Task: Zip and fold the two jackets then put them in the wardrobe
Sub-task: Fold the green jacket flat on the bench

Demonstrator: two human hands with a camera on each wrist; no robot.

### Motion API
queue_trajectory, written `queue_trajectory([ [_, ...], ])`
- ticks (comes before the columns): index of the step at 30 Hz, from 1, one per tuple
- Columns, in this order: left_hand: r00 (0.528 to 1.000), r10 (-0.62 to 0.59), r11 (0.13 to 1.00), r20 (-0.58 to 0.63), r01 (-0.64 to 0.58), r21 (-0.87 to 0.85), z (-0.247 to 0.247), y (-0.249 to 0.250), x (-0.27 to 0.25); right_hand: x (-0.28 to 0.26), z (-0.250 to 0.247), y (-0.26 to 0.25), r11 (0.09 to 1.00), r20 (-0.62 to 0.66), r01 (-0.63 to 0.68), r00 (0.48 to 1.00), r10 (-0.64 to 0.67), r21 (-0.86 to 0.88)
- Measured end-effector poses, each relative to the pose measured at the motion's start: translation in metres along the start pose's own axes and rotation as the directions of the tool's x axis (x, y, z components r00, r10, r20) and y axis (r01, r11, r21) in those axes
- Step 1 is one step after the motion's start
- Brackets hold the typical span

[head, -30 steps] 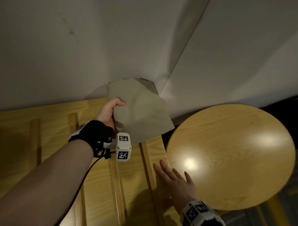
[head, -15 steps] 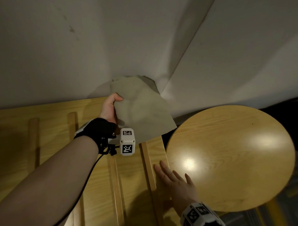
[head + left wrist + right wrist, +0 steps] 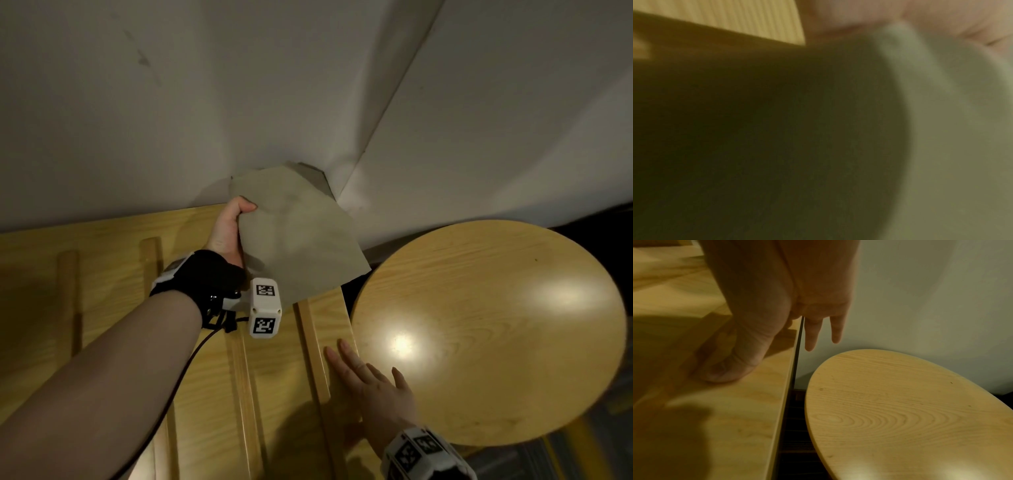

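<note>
My left hand (image 3: 228, 229) grips the left edge of a flat khaki cloth (image 3: 298, 240) and holds it up near the corner where two pale walls meet. In the left wrist view the cloth (image 3: 953, 146) fills the right side, blurred, with my fingers (image 3: 941, 14) curled over its top edge. My right hand (image 3: 371, 382) lies flat with straight fingers on the right edge of a light wooden panel (image 3: 102, 308). The right wrist view shows the thumb (image 3: 735, 365) pressed on that panel (image 3: 725, 418) and the fingers (image 3: 812, 337) hanging past its edge. No zip or jacket shape can be made out.
A round wooden table (image 3: 496, 325) stands just right of the panel, with a narrow dark gap (image 3: 793, 426) between them. Raised wooden strips (image 3: 310, 342) run along the panel. Pale walls (image 3: 171, 102) close off the far side.
My left hand with the cloth has shifted slightly toward the wall corner. My right hand has stayed flat on the panel edge.
</note>
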State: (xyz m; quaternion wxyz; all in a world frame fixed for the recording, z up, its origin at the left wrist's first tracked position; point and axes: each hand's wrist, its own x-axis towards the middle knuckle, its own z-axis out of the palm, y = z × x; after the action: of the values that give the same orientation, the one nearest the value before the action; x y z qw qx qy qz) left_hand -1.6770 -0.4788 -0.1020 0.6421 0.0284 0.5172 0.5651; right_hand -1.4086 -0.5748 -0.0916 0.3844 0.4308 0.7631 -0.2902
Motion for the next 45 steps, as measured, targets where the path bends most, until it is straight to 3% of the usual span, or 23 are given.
queue_trajectory([
  [4, 0.982, -0.009, 0.980, -0.187, 0.046, 0.196, -0.014, -0.005, 0.002, 0.002, 0.001, 0.001, 1.000, 0.008, -0.001, 1.000, 0.001, 0.002],
  [6, 0.950, 0.138, 0.899, -0.280, -0.001, 0.438, -0.017, -0.008, 0.006, 0.003, 0.002, 0.002, 1.000, 0.007, -0.002, 1.000, 0.002, 0.001],
  [8, 0.876, 0.354, 0.763, -0.326, -0.069, 0.642, -0.019, -0.008, 0.002, 0.003, 0.002, 0.001, 1.000, -0.002, 0.003, 1.000, -0.003, -0.002],
  [9, 0.847, 0.439, 0.723, -0.298, -0.136, 0.678, -0.018, -0.008, -0.003, 0.003, 0.003, 0.001, 1.000, -0.004, 0.005, 1.000, -0.005, -0.003],
  [11, 0.834, 0.544, 0.597, -0.091, -0.308, 0.741, -0.016, -0.008, -0.016, 0.003, 0.003, 0.002, 1.000, -0.012, 0.006, 1.000, -0.006, 0.001],
  [12, 0.840, 0.538, 0.459, 0.066, -0.358, 0.814, -0.013, -0.010, -0.023, 0.003, 0.002, 0.002, 1.000, -0.017, 0.007, 1.000, -0.007, 0.004],
  [13, 0.842, 0.488, 0.264, 0.231, -0.395, 0.880, -0.010, -0.013, -0.029, 0.002, 0.002, 0.001, 1.000, -0.020, 0.009, 1.000, -0.009, 0.004],
  [15, 0.824, 0.287, -0.223, 0.489, -0.439, 0.871, -0.006, -0.022, -0.036, 0.001, 0.001, 0.000, 1.000, -0.013, 0.011, 1.000, -0.011, 0.004],
  [16, 0.821, 0.177, -0.410, 0.543, -0.440, 0.799, -0.005, -0.028, -0.038, 0.000, 0.000, 0.000, 1.000, -0.010, 0.011, 1.000, -0.011, 0.003],
  [17, 0.823, 0.095, -0.526, 0.559, -0.435, 0.731, -0.006, -0.034, -0.038, 0.000, 0.000, -0.001, 1.000, -0.008, 0.011, 1.000, -0.011, 0.003],
  [18, 0.835, 0.055, -0.588, 0.547, -0.415, 0.694, -0.010, -0.039, -0.037, 0.000, -0.001, -0.001, 1.000, -0.010, 0.011, 1.000, -0.011, 0.005],
  [21, 0.890, 0.026, -0.662, 0.456, -0.327, 0.675, -0.018, -0.037, -0.033, -0.002, -0.002, -0.002, 1.000, -0.010, 0.006, 1.000, -0.005, 0.016],
  [25, 0.909, 0.032, -0.714, 0.416, -0.270, 0.646, -0.013, -0.033, -0.034, -0.002, -0.004, -0.003, 1.000, -0.005, -0.010, 1.000, 0.010, 0.022],
  [32, 0.879, 0.083, -0.707, 0.469, -0.280, 0.649, -0.008, -0.058, -0.051, -0.002, -0.004, -0.003, 0.999, 0.030, -0.021, 0.999, 0.020, 0.036],
  [40, 0.904, 0.001, -0.773, 0.428, -0.271, 0.574, -0.002, -0.056, -0.049, -0.001, -0.002, -0.004, 0.998, 0.024, -0.047, 0.999, 0.046, 0.049],
  [45, 0.887, 0.051, -0.783, 0.458, -0.249, 0.569, -0.005, -0.064, -0.050, -0.002, -0.003, -0.005, 0.997, 0.015, -0.066, 0.998, 0.065, 0.039],
])
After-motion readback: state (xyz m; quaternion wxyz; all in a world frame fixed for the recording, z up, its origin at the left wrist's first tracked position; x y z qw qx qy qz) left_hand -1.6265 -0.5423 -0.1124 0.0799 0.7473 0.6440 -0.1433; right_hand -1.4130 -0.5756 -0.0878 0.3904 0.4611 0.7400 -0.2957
